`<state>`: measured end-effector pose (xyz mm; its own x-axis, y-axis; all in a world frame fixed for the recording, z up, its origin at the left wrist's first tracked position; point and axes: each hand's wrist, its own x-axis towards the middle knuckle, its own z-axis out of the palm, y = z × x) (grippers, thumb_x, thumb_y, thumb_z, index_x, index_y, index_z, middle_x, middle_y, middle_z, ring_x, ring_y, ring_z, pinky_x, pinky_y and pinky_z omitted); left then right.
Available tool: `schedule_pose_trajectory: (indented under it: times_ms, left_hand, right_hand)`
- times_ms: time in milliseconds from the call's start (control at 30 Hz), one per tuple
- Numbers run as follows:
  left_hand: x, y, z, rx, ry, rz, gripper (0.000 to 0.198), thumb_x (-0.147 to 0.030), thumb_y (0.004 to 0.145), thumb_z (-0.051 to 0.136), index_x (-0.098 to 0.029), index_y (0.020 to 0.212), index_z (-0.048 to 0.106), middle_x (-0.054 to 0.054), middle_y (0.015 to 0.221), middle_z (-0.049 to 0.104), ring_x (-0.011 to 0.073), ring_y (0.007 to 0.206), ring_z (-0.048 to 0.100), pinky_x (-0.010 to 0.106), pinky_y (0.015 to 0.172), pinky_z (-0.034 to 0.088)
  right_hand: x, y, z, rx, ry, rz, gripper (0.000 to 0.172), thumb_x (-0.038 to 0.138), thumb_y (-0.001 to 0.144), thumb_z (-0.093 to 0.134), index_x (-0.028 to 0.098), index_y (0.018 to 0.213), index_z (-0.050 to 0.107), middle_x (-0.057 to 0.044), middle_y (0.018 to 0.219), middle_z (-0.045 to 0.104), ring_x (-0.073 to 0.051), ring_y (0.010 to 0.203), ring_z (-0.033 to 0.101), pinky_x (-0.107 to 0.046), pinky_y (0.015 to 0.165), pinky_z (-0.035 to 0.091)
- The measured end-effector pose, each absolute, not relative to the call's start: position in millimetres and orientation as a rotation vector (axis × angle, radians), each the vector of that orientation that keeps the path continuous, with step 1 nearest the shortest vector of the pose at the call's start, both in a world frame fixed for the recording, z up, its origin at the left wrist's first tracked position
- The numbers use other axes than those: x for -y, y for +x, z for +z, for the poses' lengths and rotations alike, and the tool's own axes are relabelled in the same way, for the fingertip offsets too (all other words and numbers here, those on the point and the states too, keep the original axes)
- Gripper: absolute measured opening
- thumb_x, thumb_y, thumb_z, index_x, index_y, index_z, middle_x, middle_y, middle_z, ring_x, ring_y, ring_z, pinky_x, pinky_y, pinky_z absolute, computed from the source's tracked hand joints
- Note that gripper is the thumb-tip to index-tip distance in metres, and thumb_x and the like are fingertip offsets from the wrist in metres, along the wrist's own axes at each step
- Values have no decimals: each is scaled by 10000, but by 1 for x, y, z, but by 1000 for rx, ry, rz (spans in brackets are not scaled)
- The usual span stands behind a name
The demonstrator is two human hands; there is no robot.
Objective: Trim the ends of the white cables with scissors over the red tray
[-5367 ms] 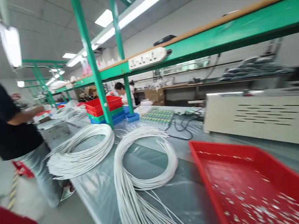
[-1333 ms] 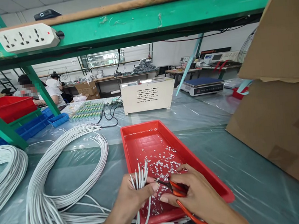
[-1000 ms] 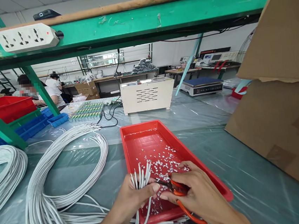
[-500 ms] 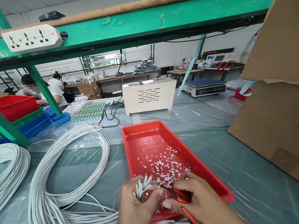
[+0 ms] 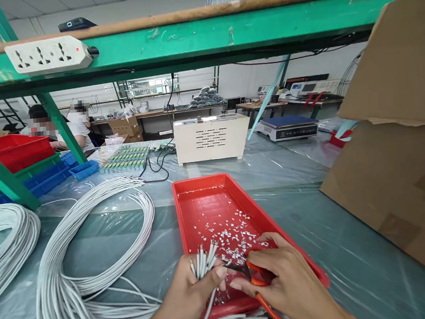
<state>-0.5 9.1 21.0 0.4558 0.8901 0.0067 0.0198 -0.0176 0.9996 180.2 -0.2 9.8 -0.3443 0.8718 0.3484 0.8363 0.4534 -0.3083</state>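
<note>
My left hand [image 5: 198, 291] is closed around a bunch of white cables [image 5: 205, 260], their cut ends fanning up past the thumb. Orange-handled cutters [image 5: 265, 300] are gripped in my right hand [image 5: 284, 278], fingers wrapped on the handles. The dark jaws point left and sit close to my left thumb tip; whether they touch a cable is hard to make out. Both hands are over the near end of a red tray [image 5: 183, 217], where small silvery scraps [image 5: 235, 237] lie scattered. More white cable ends pass beneath my wrists along the tray's near edge.
Large coils of white cable [image 5: 54, 275] lie on the left. A cream metal box [image 5: 210, 139] and a scale [image 5: 288, 127] stand behind the tray. Cardboard [image 5: 398, 176] rises at right. A green shelf beam [image 5: 185, 36] crosses overhead. Two people [image 5: 77, 127] sit in the back left.
My left hand has turned slightly, and the cable ends stand more upright. The cutters stay in my right hand beside my left thumb, its fingers a little more spread. The view has shifted slightly.
</note>
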Motion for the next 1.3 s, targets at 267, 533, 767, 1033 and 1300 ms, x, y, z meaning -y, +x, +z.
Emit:
schedule_pose_trajectory:
  times_ms: [267,533,767,1033,1300]
  left_hand:
    - [-14,-1,17,-869,1360,846,233,-319,697,629,-111,602,580,8,562,550,110,553,475,203,549,361]
    - [1,8,14,-1228,1631,1099,187,-244,709,605,-143,555,570,9,544,552,125,520,486,217,512,369]
    - [4,5,12,-1234,1996,1117,172,-157,779,508,-155,646,616,47,637,624,149,588,554,217,571,402]
    - [-2,8,6,-1235,2005,1052,196,-207,811,479,-145,659,587,43,635,595,148,591,532,219,579,373]
    - [-8,5,20,-999,1520,905,352,-374,814,465,-141,556,525,-6,559,490,124,578,454,204,583,348]
  right_hand:
    - [0,180,14,2287,-1481,247,457,467,740,538,195,463,297,35,464,448,-153,561,463,-269,587,346]
    - [9,171,14,2215,-1642,313,449,493,730,536,191,468,332,13,499,504,-159,575,489,-233,522,333]
    - [15,169,-1,2165,-1697,196,453,554,728,501,196,469,403,25,451,449,-140,502,438,-224,479,301]
    - [15,169,-2,2162,-1734,361,472,563,777,410,198,479,409,7,463,518,-143,450,450,-237,430,253]
    - [9,171,6,1765,-1414,612,367,508,785,445,200,640,584,-33,652,614,-212,740,569,-269,640,437]
